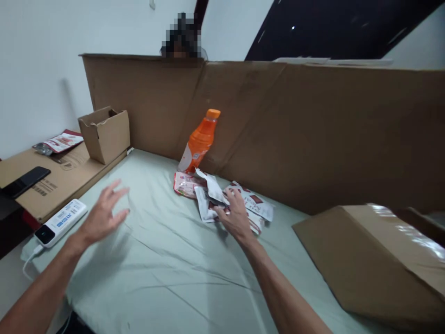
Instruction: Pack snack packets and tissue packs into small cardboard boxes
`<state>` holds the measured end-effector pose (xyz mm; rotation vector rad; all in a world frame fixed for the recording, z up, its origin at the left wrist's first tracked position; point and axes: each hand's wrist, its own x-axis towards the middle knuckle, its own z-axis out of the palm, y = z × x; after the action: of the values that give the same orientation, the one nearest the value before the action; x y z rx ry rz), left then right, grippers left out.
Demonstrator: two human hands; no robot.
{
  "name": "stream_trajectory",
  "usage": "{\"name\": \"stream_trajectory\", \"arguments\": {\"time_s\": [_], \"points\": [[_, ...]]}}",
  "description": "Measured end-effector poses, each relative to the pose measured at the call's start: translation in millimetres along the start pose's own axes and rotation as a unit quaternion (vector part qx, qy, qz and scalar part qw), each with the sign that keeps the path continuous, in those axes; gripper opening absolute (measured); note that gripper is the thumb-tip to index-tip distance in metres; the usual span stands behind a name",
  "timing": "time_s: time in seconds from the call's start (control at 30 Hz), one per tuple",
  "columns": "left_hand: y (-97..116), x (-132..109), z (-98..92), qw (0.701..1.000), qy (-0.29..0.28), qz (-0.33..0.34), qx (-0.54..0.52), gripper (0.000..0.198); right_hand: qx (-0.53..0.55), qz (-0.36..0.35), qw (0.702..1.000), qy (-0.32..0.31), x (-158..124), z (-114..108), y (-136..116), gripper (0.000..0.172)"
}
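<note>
My left hand [106, 211] hovers above the pale green cloth with its fingers spread, holding nothing. On the right, my right hand [236, 215] reaches into a small pile of snack packets, its thumb and fingers closed around the lower end of a white foil packet [211, 185] that tilts up from the pile. Beneath and beside it lie a white and red packet [255, 202] and a pink packet [187, 184]. An orange drink bottle [201, 141] leans against the cardboard wall just behind the pile. My right fingertips are partly hidden among the packets.
A tall cardboard panel [156, 97] runs along the back, with a person's head behind it. At left are an open small box [107, 137], a phone [26, 181], another packet [62, 140] and a white power bank [61, 222] with cable. A large carton [351, 260] stands right.
</note>
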<state>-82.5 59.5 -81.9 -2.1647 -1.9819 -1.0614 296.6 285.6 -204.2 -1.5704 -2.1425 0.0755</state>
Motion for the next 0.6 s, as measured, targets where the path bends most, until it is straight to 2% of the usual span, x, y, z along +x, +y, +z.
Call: {"name": "stream_trajectory", "arguments": {"time_s": [0.1, 0.2, 0.27, 0.37, 0.43, 0.5, 0.6], "points": [[-41, 55, -22.0, 0.988, 0.127, -0.077, 0.036, 0.062, 0.01, 0.018, 0.998, 0.054, -33, 14, -2, 0.068], [-78, 117, -42.7, 0.969, 0.208, -0.12, 0.062, 0.077, -0.008, 0.017, 0.999, 0.047, -59, 25, 1, 0.06], [-94, 154, -51.6, 0.961, 0.216, -0.149, 0.088, 0.081, -0.015, 0.013, 0.999, 0.045, -66, 29, -1, 0.058], [-105, 193, -54.2, 0.965, 0.171, -0.172, 0.094, 0.075, -0.004, 0.013, 0.999, 0.05, -65, 27, -8, 0.056], [-105, 205, -52.4, 0.97, 0.152, -0.174, 0.077, 0.067, -0.002, 0.022, 0.999, 0.045, -61, 26, -10, 0.056], [-102, 203, -52.4, 0.972, 0.149, -0.172, 0.063, 0.061, -0.006, 0.039, 0.998, 0.04, -58, 26, -10, 0.056], [-89, 172, -59.0, 0.979, 0.145, -0.14, 0.04, 0.07, 0.007, 0.058, 0.998, 0.038, -57, 27, -10, 0.056]]}}
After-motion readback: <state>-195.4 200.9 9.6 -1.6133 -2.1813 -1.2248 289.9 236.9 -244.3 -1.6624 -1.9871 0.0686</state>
